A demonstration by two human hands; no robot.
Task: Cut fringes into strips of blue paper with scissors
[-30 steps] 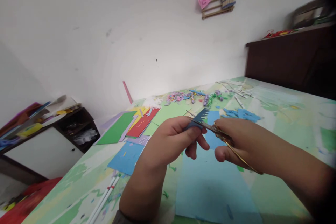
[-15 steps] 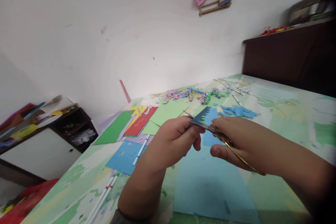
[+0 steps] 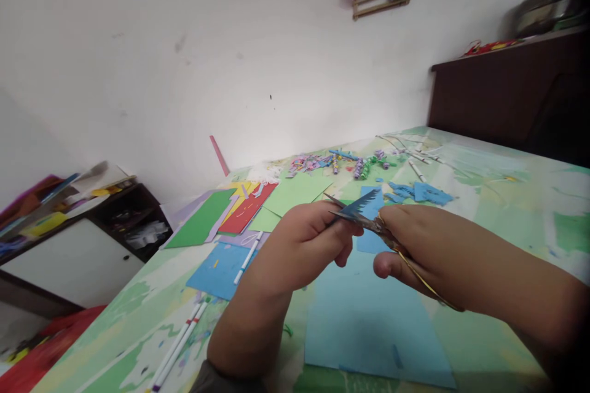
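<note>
My left hand (image 3: 316, 239) pinches a small blue piece of paper (image 3: 365, 201) whose upper edge is cut into a fringe of narrow teeth. In my right hand (image 3: 428, 245) is a pair of scissors (image 3: 385, 232), with gold-coloured handles. The scissor blades stand apart and cross the blue piece close to my left fingertips. Beneath both hands lies a large light-blue sheet (image 3: 369, 325), and a smaller blue strip (image 3: 369, 243) shows behind the fingers. Crumpled blue fringed pieces (image 3: 431, 193) rest beyond my right hand.
Left of my hands are a green sheet (image 3: 203, 221), a red sheet (image 3: 249, 209), light-green sheets (image 3: 295, 193) and a blue sheet (image 3: 214, 273). White markers (image 3: 177, 347) lie near the front left. Curled paper coils (image 3: 362, 169) and scraps (image 3: 308, 163) sit toward the wall.
Both hands, the scissors and the blue piece appear slightly farther right. The scissors still cross the fringed piece, and both hands keep their hold.
</note>
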